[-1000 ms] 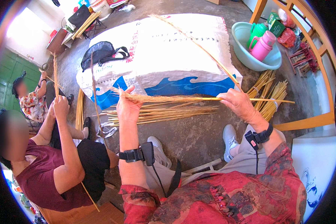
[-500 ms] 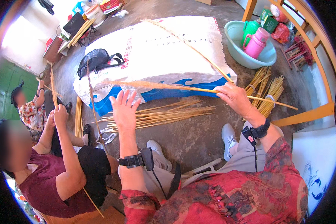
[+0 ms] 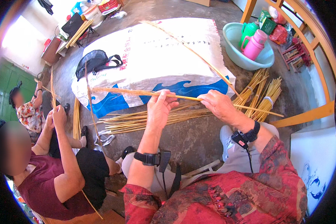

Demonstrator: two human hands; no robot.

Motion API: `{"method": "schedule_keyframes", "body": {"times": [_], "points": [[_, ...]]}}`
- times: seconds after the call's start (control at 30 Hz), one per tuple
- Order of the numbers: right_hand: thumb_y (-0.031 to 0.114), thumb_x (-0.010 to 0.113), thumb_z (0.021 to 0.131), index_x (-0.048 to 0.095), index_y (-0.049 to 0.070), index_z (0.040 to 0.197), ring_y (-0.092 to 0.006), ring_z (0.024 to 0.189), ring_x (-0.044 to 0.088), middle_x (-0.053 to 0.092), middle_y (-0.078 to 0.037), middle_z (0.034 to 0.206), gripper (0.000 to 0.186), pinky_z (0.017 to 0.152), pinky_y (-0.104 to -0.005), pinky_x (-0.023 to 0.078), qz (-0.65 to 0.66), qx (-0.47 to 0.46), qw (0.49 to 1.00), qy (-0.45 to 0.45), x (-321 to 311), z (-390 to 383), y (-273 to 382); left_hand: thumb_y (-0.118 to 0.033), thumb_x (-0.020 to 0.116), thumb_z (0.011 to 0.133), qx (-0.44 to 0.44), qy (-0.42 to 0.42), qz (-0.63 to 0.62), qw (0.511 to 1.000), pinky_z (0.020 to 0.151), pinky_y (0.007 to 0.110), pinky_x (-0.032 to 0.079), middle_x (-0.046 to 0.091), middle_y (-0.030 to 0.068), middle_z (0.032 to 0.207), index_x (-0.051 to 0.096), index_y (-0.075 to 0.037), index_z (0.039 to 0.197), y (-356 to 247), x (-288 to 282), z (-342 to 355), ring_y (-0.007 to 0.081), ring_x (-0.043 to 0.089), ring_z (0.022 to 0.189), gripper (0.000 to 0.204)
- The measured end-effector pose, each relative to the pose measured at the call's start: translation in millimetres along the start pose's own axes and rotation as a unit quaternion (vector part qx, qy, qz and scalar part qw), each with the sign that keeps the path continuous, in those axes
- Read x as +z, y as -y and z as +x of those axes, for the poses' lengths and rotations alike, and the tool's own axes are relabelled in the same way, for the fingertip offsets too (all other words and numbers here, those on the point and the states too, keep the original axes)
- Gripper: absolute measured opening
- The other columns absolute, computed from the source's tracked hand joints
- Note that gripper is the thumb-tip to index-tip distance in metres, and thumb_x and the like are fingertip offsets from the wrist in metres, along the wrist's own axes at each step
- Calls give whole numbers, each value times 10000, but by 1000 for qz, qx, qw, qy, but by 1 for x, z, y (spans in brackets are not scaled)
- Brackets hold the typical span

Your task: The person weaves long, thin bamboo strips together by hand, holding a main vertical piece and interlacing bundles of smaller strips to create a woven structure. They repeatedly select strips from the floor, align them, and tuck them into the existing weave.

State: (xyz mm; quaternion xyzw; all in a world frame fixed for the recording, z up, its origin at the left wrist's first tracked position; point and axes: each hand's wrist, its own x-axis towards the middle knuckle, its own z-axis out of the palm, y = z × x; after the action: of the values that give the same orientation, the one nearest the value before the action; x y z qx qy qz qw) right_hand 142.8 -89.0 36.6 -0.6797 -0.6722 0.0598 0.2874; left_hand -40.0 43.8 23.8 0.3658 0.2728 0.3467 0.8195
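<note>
A long dry reed stalk point(image 3: 188, 98) with a feathery head lies across in front of me, its plume toward the left. My left hand point(image 3: 159, 109) pinches it just below the plume, thumb and fingers closed round it. Farther along the stem, my right hand point(image 3: 219, 106) grips it, and the bare end sticks out past the wrist to the right. Beneath my hands, a pile of loose reed stalks point(image 3: 138, 125) rests on the floor. Beyond stands a surface covered with a white and blue woven sheet point(image 3: 153, 71); one single stalk point(image 3: 190, 48) lies slanting on it.
A black bag point(image 3: 92, 64) sits on the sheet's left. At right are tied stalk bundles point(image 3: 268, 95) and a light blue basin point(image 3: 229, 43) holding pink and green thermos flasks. A wooden frame point(image 3: 310, 115) is beside me. On my left, a co-worker point(image 3: 44, 179) handles another stalk.
My left hand, earlier spread open and off the stalk, has moved right and closed on it. My right hand has shifted left with the stalk.
</note>
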Motion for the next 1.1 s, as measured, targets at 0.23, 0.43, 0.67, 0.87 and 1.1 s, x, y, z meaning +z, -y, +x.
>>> {"method": "schedule_keyframes", "body": {"times": [0.23,0.43,0.67,0.87,1.1], "points": [[214,464,841,557,68,998,-292,800,548,560,-121,859,233,708,-363,444,167,24,974,149,-7,-16,-22,-134,463,876,59,12,-5,998,714,354,504,568,165,964,512,-11,981,-6,-9,3,249,574,878,170],[200,518,811,573,98,938,-279,761,547,534,-95,794,173,657,-363,446,26,56,997,43,-21,-16,-23,-122,452,875,-20,-14,141,990,648,305,505,594,153,859,517,5,953,-13,-3,1,217,596,762,163],[108,604,724,583,108,899,-242,737,512,467,-68,722,177,631,-343,432,-86,0,996,-37,-37,-16,-24,-62,568,768,308,31,534,787,665,299,450,592,88,811,555,-23,879,-9,10,-10,188,564,747,119],[162,593,725,553,134,830,-228,701,515,463,-65,686,117,594,-341,429,-112,-48,992,-32,-31,-12,-13,-76,590,725,384,98,728,559,842,345,356,552,81,878,569,-87,904,3,3,-8,242,514,895,181],[203,576,763,561,126,869,-254,721,534,505,-71,727,132,617,-358,437,-67,-28,997,21,-41,-15,-28,-69,518,698,389,43,766,510,734,369,373,463,58,687,558,-90,833,-25,-16,-8,242,482,719,142]]}}
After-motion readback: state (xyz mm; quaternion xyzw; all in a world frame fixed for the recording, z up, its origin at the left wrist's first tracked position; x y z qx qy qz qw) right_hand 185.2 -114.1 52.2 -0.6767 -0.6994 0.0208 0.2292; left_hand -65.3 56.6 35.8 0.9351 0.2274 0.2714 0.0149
